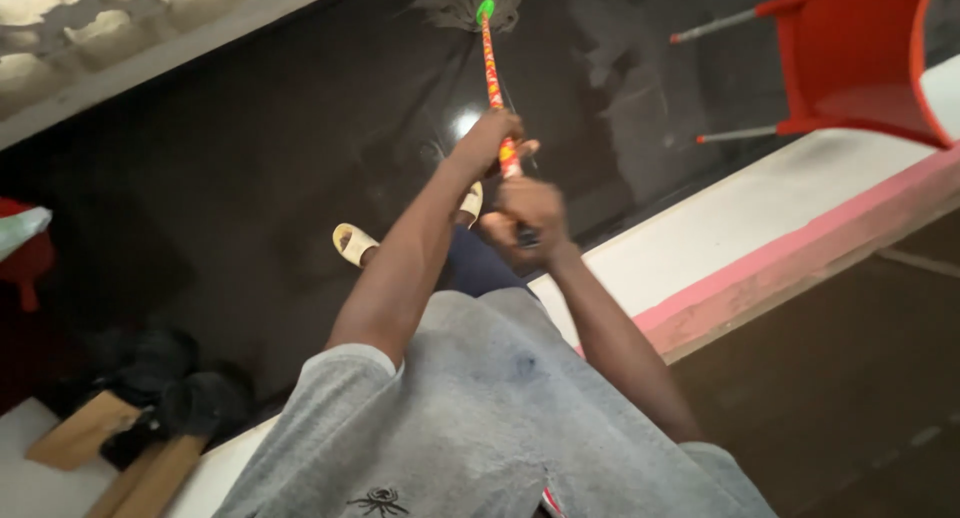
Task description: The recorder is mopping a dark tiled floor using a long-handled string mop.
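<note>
1. Seen from the head camera looking down, both arms of a person in a grey shirt (490, 418) reach forward and grip a mop handle (492, 73), striped red and yellow with a green tip.
2. Left hand (487, 138) sits further along the handle, fingers curled tightly around it.
3. Right hand (528, 213) sits nearer the body at the handle's dark end, fingers pressed together in a closed fist around it.
4. The handle slants away to a grey stringy mop head (450, 3), which lies on the dark, glossy wet floor (280, 148) near its far edge.
5. Two pale sandals (352, 244) show below the hands.
6. A red plastic chair (850, 58) stands at the far right, beside a white ledge with a pink edge (760, 258).
7. Dark shoes (170, 378) rest at the floor's near left corner.
</note>
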